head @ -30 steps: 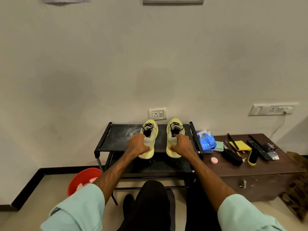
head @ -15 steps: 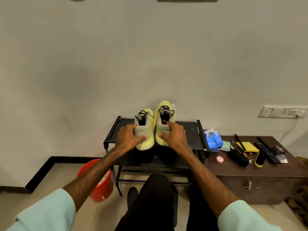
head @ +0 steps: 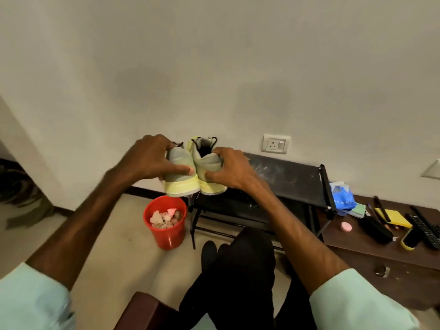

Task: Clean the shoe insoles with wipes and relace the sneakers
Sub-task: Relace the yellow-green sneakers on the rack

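**Visitor:** How many shoes are up there?

**Onlooker:** Two. A seated person in mint sleeves holds a yellow-and-grey pair in the air. The heels point toward the body and the sides touch, off the left end of the black rack (head: 285,177). The left hand (head: 152,160) wraps the heel of the left sneaker (head: 182,181), thumb laid across its back. The right hand (head: 232,171) curls round the heel of the right sneaker (head: 209,166), where a black lace (head: 215,139) shows at the collar.

**Visitor:** And underneath?

**Onlooker:** One red bucket (head: 166,236) on the floor, just beside the rack's left legs. It holds crumpled wipes (head: 165,219), too jumbled to count.

**Visitor:** The cabinet?

**Onlooker:** One brown cabinet (head: 357,244), just beside the rack's right end. Near its back-left corner lies one blue wipes packet (head: 342,198). Nearer the front edge is one pink disc (head: 346,226). Further right are one yellow pad (head: 392,216), one black brush (head: 376,228), one yellow-edged brush (head: 409,241) and one black remote (head: 426,228).

**Visitor:** Sockets?

**Onlooker:** Two wall plates. One wall socket (head: 276,144) sits above the rack, and a second plate (head: 432,169) is cut off at the right.
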Action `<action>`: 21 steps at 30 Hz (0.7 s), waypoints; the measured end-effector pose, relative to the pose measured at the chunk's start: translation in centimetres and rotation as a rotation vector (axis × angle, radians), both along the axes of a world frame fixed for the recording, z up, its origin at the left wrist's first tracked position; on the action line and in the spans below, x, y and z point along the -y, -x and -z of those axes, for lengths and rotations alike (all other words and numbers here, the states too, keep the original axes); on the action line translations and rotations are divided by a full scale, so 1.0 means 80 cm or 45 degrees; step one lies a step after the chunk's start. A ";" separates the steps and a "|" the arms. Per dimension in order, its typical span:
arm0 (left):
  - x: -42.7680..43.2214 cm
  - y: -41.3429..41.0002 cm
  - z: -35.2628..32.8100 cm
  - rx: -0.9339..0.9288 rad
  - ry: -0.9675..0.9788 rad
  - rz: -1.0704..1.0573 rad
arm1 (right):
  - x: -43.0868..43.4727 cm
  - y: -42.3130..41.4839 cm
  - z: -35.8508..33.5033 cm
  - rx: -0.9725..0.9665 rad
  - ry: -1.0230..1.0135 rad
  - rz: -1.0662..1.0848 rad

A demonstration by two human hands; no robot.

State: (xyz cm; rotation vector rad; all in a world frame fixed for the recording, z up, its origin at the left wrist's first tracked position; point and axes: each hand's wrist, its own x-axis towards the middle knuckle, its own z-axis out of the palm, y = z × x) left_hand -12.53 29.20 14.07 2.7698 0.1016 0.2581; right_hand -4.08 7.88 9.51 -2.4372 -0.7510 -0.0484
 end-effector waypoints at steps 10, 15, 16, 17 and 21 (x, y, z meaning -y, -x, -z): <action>-0.085 0.046 0.078 -0.896 0.396 -0.076 | -0.103 0.037 0.103 -0.500 0.266 -0.352; -0.085 0.036 0.187 -1.033 0.278 -0.090 | -0.122 0.039 0.206 -0.622 0.367 -0.315; -0.083 0.033 0.208 -1.043 0.230 -0.094 | -0.123 0.039 0.223 -0.656 0.368 -0.288; -0.082 0.030 0.229 -1.048 0.187 -0.098 | -0.123 0.041 0.240 -0.704 0.359 -0.256; -0.083 0.017 0.305 -1.082 0.071 -0.109 | -0.116 0.046 0.296 -0.791 0.312 -0.172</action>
